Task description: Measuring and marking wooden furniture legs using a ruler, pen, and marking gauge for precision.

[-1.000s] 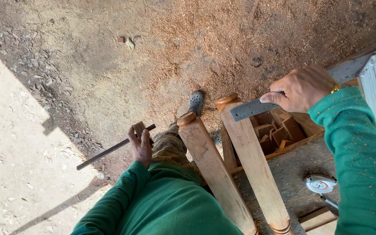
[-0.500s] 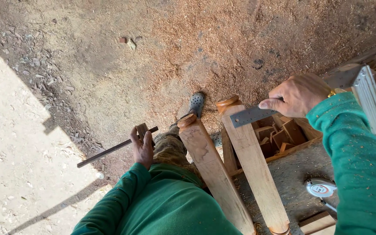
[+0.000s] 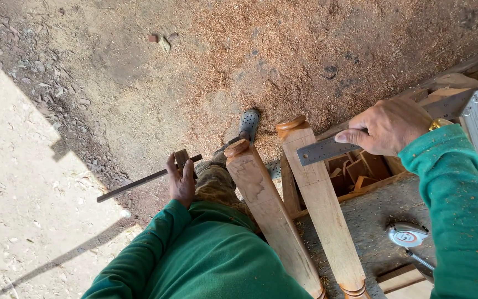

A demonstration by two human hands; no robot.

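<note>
The right hand [image 3: 385,126] is gripping a steel ruler [image 3: 327,150] across a wooden post [image 3: 321,205]; the left hand [image 3: 181,178] is clutching a marking gauge [image 3: 147,178]; pressing the ruler flat would help accuracy.

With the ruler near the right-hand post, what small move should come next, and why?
Probably lower the steel ruler flat across the right-hand post. The right hand holds it with its tip over the post's upper face, while the left hand holds a try square off to the side.

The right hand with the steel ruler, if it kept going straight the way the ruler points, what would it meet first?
Most likely the turned wooden leg: the steel ruler in the right hand already overlaps its upper end. Whether they touch is unclear; depth is hard to judge.
</note>
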